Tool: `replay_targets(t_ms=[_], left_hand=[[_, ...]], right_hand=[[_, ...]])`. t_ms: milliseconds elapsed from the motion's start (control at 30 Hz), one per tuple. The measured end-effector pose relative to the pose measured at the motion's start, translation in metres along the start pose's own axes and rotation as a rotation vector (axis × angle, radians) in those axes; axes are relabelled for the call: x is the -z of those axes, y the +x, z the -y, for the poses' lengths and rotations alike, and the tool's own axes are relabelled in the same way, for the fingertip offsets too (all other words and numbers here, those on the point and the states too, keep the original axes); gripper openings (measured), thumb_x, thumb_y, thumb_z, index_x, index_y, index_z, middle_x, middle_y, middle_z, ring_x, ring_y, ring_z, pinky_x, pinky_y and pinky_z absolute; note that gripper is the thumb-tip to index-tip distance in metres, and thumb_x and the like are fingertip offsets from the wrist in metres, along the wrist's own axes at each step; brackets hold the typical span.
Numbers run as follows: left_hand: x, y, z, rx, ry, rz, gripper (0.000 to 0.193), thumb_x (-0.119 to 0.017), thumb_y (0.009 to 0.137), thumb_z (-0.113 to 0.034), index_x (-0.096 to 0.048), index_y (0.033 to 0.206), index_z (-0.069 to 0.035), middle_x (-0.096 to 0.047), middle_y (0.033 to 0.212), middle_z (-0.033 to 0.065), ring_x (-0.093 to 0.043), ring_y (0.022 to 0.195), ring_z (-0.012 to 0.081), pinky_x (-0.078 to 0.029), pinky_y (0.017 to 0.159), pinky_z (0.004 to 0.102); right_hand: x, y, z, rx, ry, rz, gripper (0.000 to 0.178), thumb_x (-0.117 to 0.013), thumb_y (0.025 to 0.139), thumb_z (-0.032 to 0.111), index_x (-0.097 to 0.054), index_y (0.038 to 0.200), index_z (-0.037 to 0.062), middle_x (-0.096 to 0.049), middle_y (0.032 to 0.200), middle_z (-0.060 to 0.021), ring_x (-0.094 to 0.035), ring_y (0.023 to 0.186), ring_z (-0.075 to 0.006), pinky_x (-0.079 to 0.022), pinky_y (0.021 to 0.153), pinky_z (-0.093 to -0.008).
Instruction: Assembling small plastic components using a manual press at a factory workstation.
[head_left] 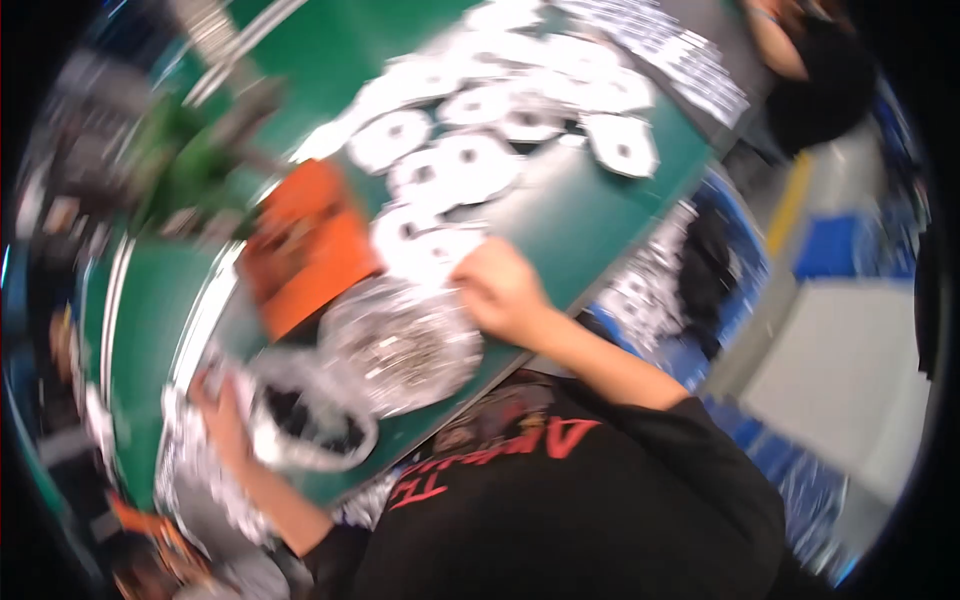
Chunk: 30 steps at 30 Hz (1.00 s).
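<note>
My right hand (505, 292) has its fingers curled in beside the nearest white disc-like parts (440, 250), just above a clear plastic bag (405, 350) of small shiny metal pieces. Whatever is in those fingers is hidden. On the left, my left hand (222, 415) is at the outer side of another clear bag (315, 420) that holds black pieces. Its fingers are smeared by motion, so their grip does not show. Many more white parts with dark centre holes (470, 155) lie spread and overlapping on the green tabletop (560, 225).
An orange bin (310, 250) with dark contents stands beyond the bags. A blurred green machine (190, 165) is at far left. To my right, a blue crate (745, 265) holds white and black items. Another person's arm (778, 40) shows at the upper right.
</note>
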<state>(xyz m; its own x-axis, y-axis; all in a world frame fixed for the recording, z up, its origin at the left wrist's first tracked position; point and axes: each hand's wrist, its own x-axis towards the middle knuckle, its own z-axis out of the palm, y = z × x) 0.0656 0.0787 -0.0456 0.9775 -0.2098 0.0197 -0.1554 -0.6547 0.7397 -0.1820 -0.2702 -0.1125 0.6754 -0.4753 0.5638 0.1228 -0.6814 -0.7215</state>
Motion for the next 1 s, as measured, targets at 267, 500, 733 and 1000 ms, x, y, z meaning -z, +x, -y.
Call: replay_targets(t_ms=[267,500,733,1000], left_hand=[[-0.035,0.099,0.054,-0.075,-0.749,-0.14,0.043,-0.064,0.081,-0.009,-0.043,0.117,0.004,-0.051,0.106,0.0124,-0.055,0.095,0.0193,-0.048,0.079,0.0292],[-0.005,0.051,0.025,-0.012,-0.727,-0.166,0.047,-0.062,0.082,-0.016,-0.044,0.121,0.002,-0.047,0.117,0.0165,-0.049,0.109,0.0272,-0.041,0.093,0.0349],[0.09,-0.118,0.093,0.376,0.963,-0.678,0.071,-0.065,0.076,-0.043,-0.038,0.136,-0.014,-0.031,0.14,0.0216,-0.026,0.128,0.0433,-0.021,0.102,0.058],[0.12,-0.168,0.182,0.182,0.896,-0.626,0.068,-0.066,0.079,-0.04,-0.044,0.126,0.004,-0.053,0.115,0.0267,-0.049,0.106,0.0429,-0.038,0.092,0.0452]], right_hand=[[0.002,0.001,0.011,-0.074,0.028,0.052,0.014,-0.06,0.072,0.007,-0.057,0.081,-0.0035,-0.055,0.076,-0.0132,-0.051,0.071,-0.0258,-0.042,0.066,-0.0309],[-0.001,0.002,0.009,-0.124,-0.004,0.042,0.015,-0.061,0.073,0.009,-0.058,0.082,-0.0035,-0.055,0.076,-0.012,-0.051,0.071,-0.0241,-0.041,0.067,-0.0304],[-0.004,0.003,0.008,-0.052,-0.121,0.008,0.023,-0.064,0.073,0.008,-0.06,0.094,0.0003,-0.057,0.103,-0.0134,-0.052,0.098,-0.0271,-0.043,0.084,-0.0342],[-0.009,0.008,0.018,-0.06,-0.208,0.121,0.038,-0.056,0.082,0.015,-0.052,0.117,0.0036,-0.046,0.129,-0.0168,-0.04,0.123,-0.0301,-0.028,0.104,-0.0377]])
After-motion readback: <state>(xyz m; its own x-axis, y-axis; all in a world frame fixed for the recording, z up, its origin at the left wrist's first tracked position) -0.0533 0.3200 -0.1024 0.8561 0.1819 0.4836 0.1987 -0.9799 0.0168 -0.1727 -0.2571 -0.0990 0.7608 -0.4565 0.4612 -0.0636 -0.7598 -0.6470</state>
